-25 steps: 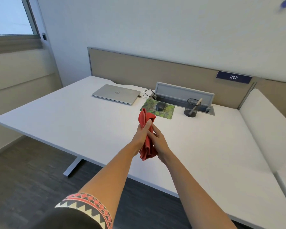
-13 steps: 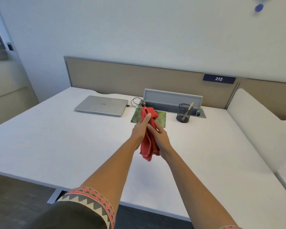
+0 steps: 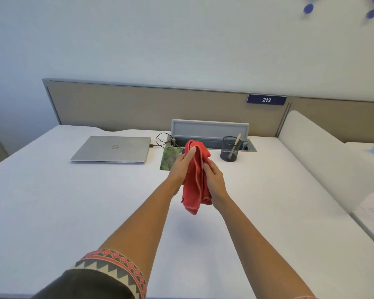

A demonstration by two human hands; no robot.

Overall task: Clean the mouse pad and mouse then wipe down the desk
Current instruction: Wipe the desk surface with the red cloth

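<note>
While hands [image 3: 180,168] [image 3: 215,180] clasp crumpled red cloth [image 3: 195,186], smooth white desk [image 3: 73,201].

Red cloth [image 3: 195,180], green leaf-patterned mouse pad [image 3: 170,158], silver laptop [image 3: 111,149], black mesh pen cup [image 3: 229,150], white surface [image 3: 73,201], navy sign [image 3: 266,99].
</note>
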